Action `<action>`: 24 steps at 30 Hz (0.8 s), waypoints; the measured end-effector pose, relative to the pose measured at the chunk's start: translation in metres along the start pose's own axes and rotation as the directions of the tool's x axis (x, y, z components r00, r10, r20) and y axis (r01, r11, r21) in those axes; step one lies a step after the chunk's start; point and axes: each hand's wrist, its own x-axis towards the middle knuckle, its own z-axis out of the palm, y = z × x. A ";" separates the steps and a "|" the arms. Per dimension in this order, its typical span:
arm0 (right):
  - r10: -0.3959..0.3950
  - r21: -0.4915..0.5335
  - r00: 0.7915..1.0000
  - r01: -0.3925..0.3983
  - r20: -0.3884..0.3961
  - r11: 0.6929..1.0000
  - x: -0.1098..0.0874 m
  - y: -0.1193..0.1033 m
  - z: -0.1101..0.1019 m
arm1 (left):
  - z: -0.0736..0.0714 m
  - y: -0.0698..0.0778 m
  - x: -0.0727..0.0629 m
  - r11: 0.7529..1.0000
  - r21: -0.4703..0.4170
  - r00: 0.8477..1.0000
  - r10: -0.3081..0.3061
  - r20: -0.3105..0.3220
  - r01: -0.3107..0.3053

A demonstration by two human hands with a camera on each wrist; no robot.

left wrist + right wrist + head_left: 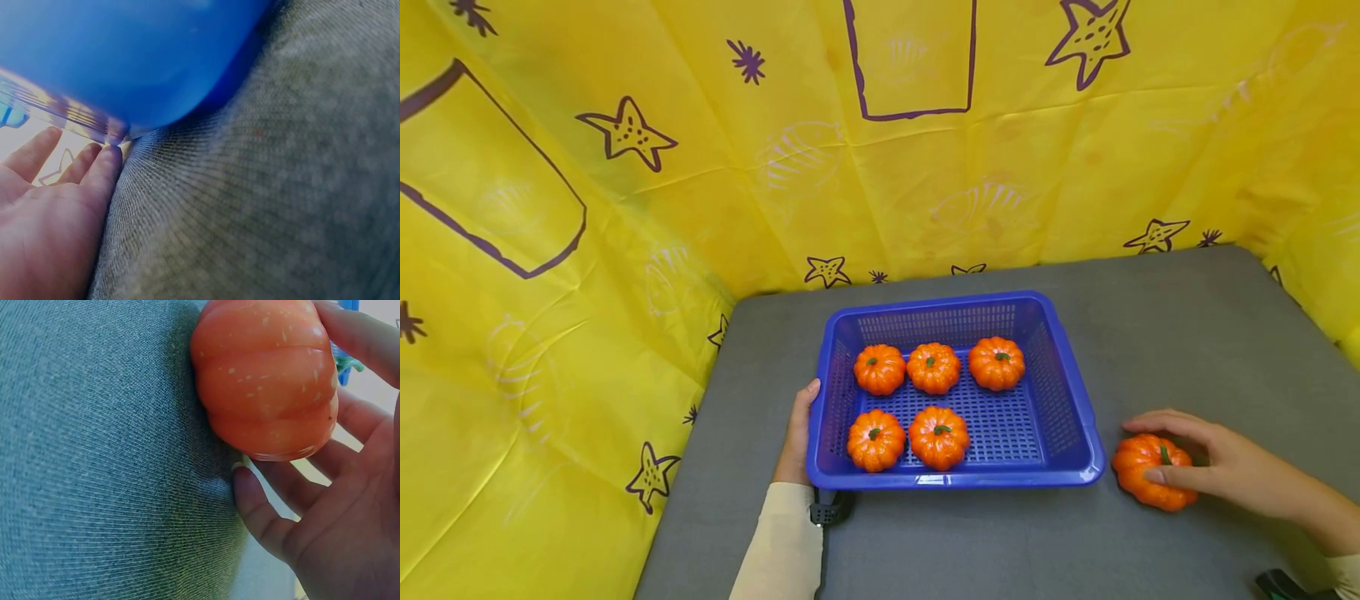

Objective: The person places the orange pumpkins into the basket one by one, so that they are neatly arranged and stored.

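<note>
A blue plastic basket (992, 479) with slotted walls stands on the grey cloth. Inside it sit several small orange pumpkins, three in the back row, such as this one (933, 368), and two in front. My left hand (796, 437) is at the basket's left side; in the left wrist view its straight fingers (103, 169) touch the basket wall (125, 56). To the right of the basket, another orange pumpkin (1138, 471) with a green stem rests on the cloth. My right hand (1232, 467) grips it, thumb on the near side, fingers around the far side.
Grey cloth (955, 542) covers the table. Yellow sheets (895, 200) printed with starfish and fish hang behind it and at both sides. A black strap (831, 508) is at the left wrist, and a dark device (1285, 585) near the right one.
</note>
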 end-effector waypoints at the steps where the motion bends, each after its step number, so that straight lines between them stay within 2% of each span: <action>1: 0.010 -0.001 1.000 -0.010 0.003 1.000 0.000 0.000 0.000 | 0.000 0.000 0.000 1.000 0.001 1.000 -0.002 -0.001 0.002; 7: 0.052 -0.026 0.999 -0.052 -0.005 0.998 -0.001 -0.001 -0.001 | 0.000 0.001 0.000 1.000 0.000 1.000 -0.002 0.002 0.002; 24: 0.015 -0.021 0.998 -0.016 -0.056 1.000 0.008 -0.013 -0.014 | 0.001 0.002 -0.002 1.000 0.008 1.000 -0.019 -0.002 0.019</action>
